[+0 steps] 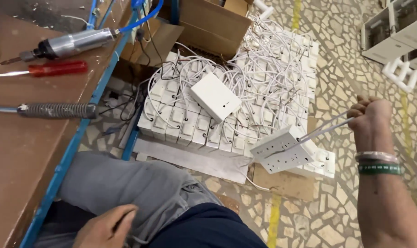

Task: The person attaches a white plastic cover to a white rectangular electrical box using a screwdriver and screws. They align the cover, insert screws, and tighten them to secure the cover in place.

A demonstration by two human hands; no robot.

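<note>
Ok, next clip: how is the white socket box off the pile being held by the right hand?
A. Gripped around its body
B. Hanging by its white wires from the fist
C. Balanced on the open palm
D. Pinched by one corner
B: the right hand is closed on the white wires, and the white socket box dangles from them above the pile of white boxes, with no finger touching its body.

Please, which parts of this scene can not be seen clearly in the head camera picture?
- Left hand, head view: its fingers are cut off by the bottom edge, so its grip is unclear.
- White boxes on the floor: tangled white wires cover many, so no count.
- Screwdriver with red handle: tip cut off by the left edge.
- Hanging socket box: small face details too blurred.
</note>
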